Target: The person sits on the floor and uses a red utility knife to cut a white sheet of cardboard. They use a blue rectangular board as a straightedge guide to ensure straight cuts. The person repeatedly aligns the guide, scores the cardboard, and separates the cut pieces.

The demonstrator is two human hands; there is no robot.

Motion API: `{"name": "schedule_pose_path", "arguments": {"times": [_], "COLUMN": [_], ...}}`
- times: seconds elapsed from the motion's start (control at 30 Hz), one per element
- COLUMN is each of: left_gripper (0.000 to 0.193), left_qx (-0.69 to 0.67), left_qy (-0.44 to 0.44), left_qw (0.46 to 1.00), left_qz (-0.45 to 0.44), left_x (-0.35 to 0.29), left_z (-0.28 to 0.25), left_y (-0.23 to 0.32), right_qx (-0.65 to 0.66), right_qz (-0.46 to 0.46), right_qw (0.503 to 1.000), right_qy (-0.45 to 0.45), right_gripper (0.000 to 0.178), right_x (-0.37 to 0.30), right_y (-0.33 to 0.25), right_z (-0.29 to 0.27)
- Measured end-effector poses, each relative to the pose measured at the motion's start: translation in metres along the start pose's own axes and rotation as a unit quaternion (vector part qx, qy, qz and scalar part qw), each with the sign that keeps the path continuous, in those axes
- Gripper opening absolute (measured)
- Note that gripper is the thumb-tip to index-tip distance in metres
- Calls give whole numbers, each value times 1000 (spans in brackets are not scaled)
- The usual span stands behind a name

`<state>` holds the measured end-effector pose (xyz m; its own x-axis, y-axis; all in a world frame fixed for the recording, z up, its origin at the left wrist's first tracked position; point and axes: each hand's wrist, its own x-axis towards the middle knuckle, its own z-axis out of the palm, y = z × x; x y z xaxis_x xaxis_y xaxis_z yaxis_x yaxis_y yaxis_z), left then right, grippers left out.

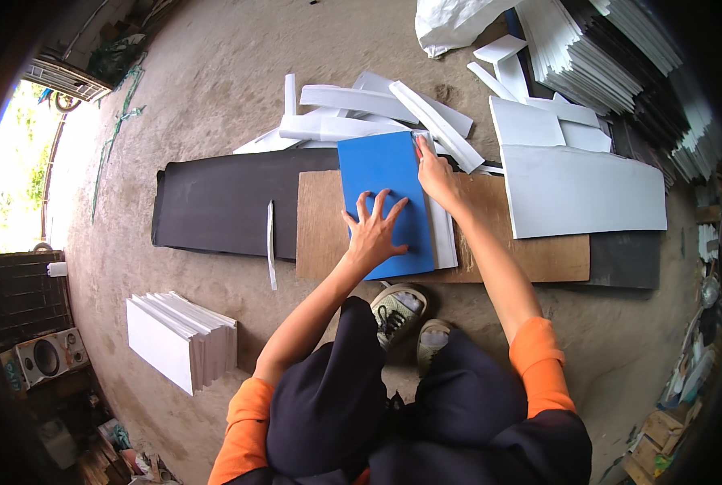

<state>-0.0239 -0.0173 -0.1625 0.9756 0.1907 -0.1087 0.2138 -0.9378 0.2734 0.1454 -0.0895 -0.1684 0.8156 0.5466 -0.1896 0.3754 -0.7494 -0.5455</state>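
Note:
My left hand [372,231] lies with spread fingers on a blue rectangular board [381,178], pressing it flat. Under the board, a white sheet [444,240] sticks out along the right side. My right hand [436,174] is closed near the board's far right corner. A small red tool [419,150], apparently a utility knife, shows at its fingers; most of it is hidden in the grip. Beneath the board and sheet is a brown wooden plank [522,259], which rests across a long dark grey sheet [215,206].
Loose white offcuts [353,101] are heaped beyond the plank. A large white sheet [583,194] overlaps its right end. One narrow white strip [271,242] lies left. A stack of white rectangles [179,339] stands at near left. Tall sheet stacks [587,65] fill the far right.

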Motion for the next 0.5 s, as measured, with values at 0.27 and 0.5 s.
{"name": "schedule_pose_path", "arguments": {"times": [0.27,0.5], "left_gripper": [90,92], "left_qx": [-2,-18], "left_qy": [1,-14], "left_qw": [1000,1000], "left_qz": [3,-16], "left_x": [2,3], "left_z": [4,9], "left_y": [1,3], "right_qx": [-15,23], "right_qz": [9,0], "right_qw": [1000,1000], "right_qy": [-7,10], "right_gripper": [53,46], "right_x": [17,-37], "right_y": [4,19], "right_z": [9,12]}}
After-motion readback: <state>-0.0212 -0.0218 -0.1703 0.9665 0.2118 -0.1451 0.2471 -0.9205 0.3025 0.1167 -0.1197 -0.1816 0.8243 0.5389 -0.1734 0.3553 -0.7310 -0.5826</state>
